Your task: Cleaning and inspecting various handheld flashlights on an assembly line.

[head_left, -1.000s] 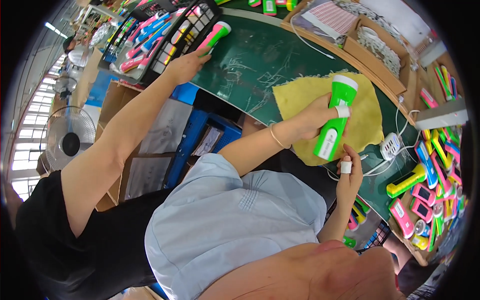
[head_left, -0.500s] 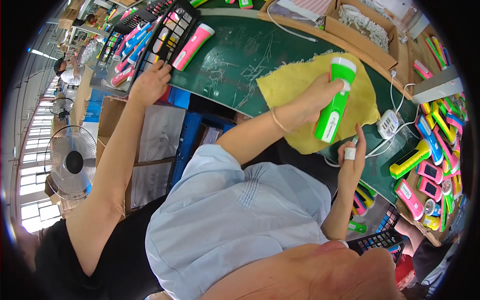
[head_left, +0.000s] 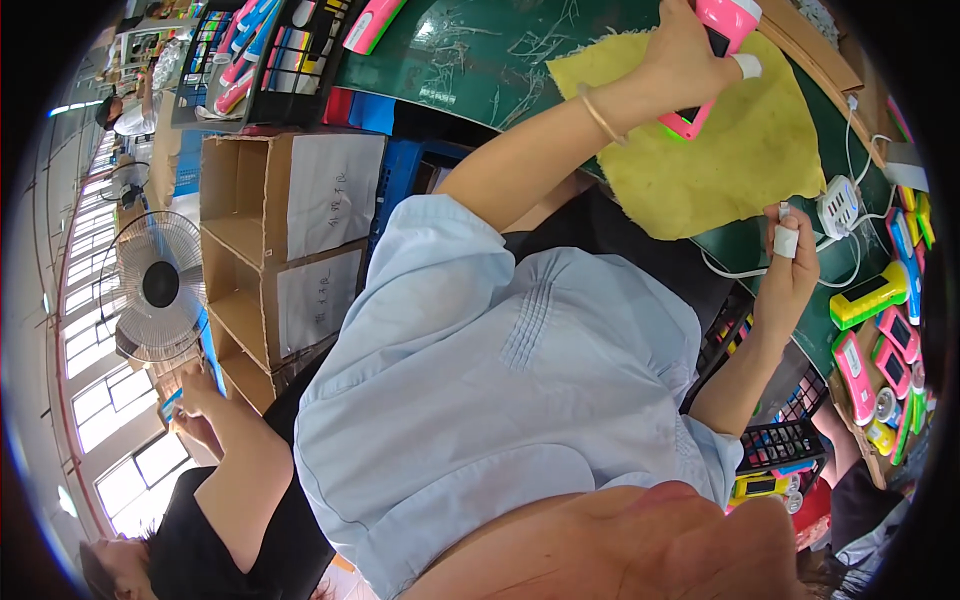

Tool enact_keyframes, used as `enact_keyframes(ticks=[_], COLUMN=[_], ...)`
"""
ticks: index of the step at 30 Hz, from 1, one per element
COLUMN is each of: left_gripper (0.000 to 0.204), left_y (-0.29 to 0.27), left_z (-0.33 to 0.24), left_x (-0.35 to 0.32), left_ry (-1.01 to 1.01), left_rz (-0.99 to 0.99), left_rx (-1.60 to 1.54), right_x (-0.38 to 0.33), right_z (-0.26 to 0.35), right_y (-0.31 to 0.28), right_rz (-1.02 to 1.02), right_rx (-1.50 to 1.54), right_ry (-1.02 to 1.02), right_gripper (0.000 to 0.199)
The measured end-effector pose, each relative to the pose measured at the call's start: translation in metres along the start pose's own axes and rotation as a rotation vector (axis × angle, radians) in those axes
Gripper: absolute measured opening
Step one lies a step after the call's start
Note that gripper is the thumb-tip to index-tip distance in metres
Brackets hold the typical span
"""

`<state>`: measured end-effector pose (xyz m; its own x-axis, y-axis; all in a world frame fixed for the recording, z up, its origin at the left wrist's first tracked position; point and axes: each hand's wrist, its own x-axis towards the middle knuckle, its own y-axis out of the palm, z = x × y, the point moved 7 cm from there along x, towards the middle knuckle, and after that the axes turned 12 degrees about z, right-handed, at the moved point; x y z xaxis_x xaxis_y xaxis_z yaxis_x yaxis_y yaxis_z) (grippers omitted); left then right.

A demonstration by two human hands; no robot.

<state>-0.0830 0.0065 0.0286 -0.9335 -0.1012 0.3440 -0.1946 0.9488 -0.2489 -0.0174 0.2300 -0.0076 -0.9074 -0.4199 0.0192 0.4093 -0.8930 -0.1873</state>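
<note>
My left hand, with a bangle at its wrist, grips a pink and green flashlight above the yellow cloth. A dark panel shows on the flashlight's upper face, partly covered by my fingers. White tape wraps one digit near the flashlight. My right hand, also with white tape on a finger, pinches a small metal-tipped piece at the cloth's near right edge. It looks like a cable plug. Beside that hand sits a white multi-port charger with white cables.
A yellow flashlight tops a pile of colourful flashlights at right. Another pink flashlight lies on the green table near a black crate. At left are a cardboard shelf, a fan and a co-worker's hand.
My left hand moved up and away; its flashlight now shows a pink, panelled face instead of green. My right hand shifted right. The co-worker's hand left the crate and holds something blue.
</note>
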Motion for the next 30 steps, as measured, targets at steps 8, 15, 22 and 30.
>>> enact_keyframes(ticks=[8,15,22,30], left_gripper=[0.034,0.032,0.030,0.033], left_y=[0.050,0.032,0.039,0.036], left_z=[-0.012,-0.027,-0.032,-0.026], left_x=[-0.056,-0.052,-0.058,-0.060], left_ry=[-0.497,-0.268,-0.281,-0.393], left_rz=[0.528,0.228,0.304,0.174], left_rx=[-1.223,-1.002,-0.735,-0.662], right_x=[0.022,-0.007,0.007,0.016], right_z=[0.080,0.086,0.110,0.104], right_y=[0.041,0.077,0.048,0.061], right_rz=[0.063,0.865,0.151,0.315], right_rx=[-0.761,-0.529,-1.036,-1.176], right_ry=[-0.450,-0.542,-0.569,-0.767], right_gripper=[0.019,0.018,0.016,0.015])
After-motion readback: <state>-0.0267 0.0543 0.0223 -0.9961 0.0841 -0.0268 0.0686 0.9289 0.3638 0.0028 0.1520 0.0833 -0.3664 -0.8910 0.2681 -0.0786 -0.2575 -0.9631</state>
